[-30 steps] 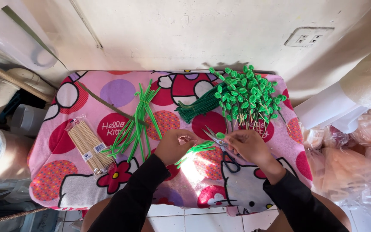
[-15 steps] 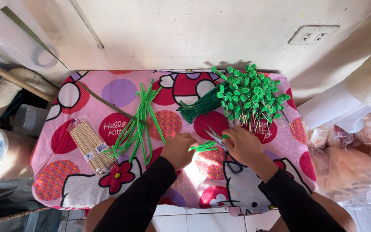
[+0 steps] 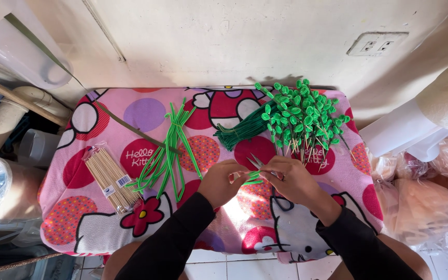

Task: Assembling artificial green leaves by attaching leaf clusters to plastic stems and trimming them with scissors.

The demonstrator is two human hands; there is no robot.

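Observation:
My left hand [image 3: 223, 181] pinches a short bunch of green strips [image 3: 253, 178] over the middle of a pink cartoon-print cloth [image 3: 146, 111]. My right hand [image 3: 292, 179] grips small scissors [image 3: 257, 162], blades pointing up-left, touching the green strips. Both sleeves are black. A heap of green-leafed sticks [image 3: 303, 116] lies just beyond my right hand, beside a bundle of dark green strips [image 3: 239, 129].
Long light-green strips [image 3: 169, 150] lie left of centre. A clear pack of wooden skewers [image 3: 110, 179] lies at the left. A wall socket [image 3: 377, 44] is up right. Plastic bags [image 3: 431, 186] crowd the right side, and rolls and tubes [image 3: 6, 114] the left.
Both hands have drawn closer together at the cloth's middle. The scissors have swung in against the green strips held by my left hand.

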